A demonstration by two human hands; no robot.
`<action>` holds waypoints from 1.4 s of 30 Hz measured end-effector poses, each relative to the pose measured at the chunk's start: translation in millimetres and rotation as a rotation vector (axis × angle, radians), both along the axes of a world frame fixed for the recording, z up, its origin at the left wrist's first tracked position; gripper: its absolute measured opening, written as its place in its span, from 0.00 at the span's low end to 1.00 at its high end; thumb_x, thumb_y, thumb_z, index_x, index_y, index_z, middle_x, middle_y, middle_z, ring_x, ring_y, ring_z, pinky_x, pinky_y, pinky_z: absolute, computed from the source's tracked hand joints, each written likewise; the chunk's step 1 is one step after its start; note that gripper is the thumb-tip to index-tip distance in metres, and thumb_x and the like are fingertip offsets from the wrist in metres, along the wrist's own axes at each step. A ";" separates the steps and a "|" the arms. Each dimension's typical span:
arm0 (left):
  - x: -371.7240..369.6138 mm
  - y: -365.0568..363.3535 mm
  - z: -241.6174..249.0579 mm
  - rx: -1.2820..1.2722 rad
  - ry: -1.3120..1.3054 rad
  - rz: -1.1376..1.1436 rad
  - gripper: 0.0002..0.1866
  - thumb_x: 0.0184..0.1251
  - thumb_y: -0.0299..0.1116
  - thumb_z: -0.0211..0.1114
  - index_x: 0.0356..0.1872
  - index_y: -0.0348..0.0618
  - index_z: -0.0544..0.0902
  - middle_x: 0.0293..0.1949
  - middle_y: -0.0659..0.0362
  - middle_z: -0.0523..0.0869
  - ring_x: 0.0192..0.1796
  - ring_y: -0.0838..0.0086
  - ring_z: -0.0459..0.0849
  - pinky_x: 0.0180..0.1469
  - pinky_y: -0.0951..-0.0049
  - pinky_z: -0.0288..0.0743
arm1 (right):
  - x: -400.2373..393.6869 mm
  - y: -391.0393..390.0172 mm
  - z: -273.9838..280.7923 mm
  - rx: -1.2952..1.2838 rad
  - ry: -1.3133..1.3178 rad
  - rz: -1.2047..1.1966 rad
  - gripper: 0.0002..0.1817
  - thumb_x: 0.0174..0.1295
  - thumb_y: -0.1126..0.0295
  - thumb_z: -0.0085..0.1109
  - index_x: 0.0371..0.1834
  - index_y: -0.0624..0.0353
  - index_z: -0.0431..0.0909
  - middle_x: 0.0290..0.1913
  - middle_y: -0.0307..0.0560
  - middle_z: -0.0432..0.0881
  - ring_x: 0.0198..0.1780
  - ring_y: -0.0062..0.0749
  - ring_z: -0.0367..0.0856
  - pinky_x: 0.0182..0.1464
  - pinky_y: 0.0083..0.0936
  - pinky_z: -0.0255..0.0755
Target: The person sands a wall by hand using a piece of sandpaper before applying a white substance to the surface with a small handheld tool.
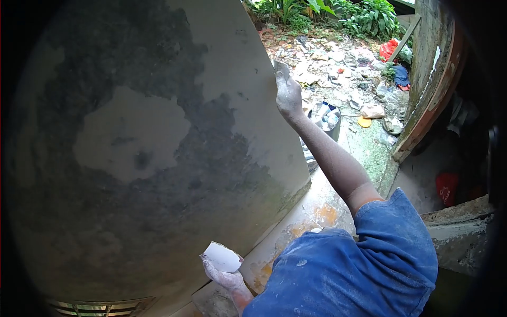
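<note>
My left hand (226, 276), dusted white, is low in the view and grips a folded white sheet (222, 257) held close to the grey wall (132, 132). On an outstretched arm with a blue sleeve, my right hand (288, 92) lies flat against the wall's right edge with nothing in it. The wall is dark and damp-looking, with paler patches of plaster.
A slatted vent (95, 306) sits at the wall's foot. Beyond the wall's edge lie a bucket of scraps (325, 116), an orange lid (364, 122) and scattered litter on the ground. Green plants (364, 16) grow at the back. A stained concrete wall (430, 79) and a red object (448, 187) stand to the right.
</note>
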State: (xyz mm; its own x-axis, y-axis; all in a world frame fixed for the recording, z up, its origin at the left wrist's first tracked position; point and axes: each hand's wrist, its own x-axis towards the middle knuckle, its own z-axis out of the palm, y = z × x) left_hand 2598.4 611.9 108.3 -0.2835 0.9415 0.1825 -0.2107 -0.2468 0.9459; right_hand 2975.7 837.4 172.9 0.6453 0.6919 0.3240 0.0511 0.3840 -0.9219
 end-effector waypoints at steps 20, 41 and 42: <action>17.8 -0.3 5.5 -0.091 -0.083 0.062 0.27 0.70 0.56 0.49 0.49 0.40 0.77 0.35 0.52 0.81 0.24 0.62 0.81 0.16 0.63 0.73 | 21.1 42.0 -126.3 0.167 -0.323 -0.448 0.20 0.77 0.60 0.44 0.50 0.69 0.77 0.36 0.54 0.83 0.35 0.35 0.78 0.41 0.32 0.71; 12.3 -4.0 -4.4 -0.058 -0.029 0.053 0.24 0.72 0.52 0.48 0.49 0.41 0.77 0.40 0.55 0.82 0.40 0.67 0.82 0.38 0.67 0.79 | -52.6 -18.0 -49.8 0.249 -0.430 -0.192 0.24 0.73 0.78 0.42 0.72 0.61 0.64 0.71 0.67 0.62 0.74 0.52 0.58 0.73 0.35 0.57; 11.4 -6.5 -3.0 -0.063 -0.024 0.050 0.24 0.72 0.52 0.48 0.49 0.41 0.77 0.40 0.55 0.82 0.40 0.67 0.82 0.38 0.67 0.79 | -68.0 -20.2 -86.8 0.161 -0.451 -0.197 0.26 0.72 0.79 0.43 0.74 0.58 0.62 0.76 0.69 0.54 0.79 0.56 0.48 0.75 0.37 0.54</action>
State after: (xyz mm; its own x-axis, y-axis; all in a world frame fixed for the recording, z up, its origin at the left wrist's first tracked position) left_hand 2609.8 605.5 105.3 -0.3341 0.9353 0.1163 -0.2225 -0.1982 0.9546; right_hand 2907.7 817.2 86.1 0.5299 0.4899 0.6923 0.5155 0.4622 -0.7216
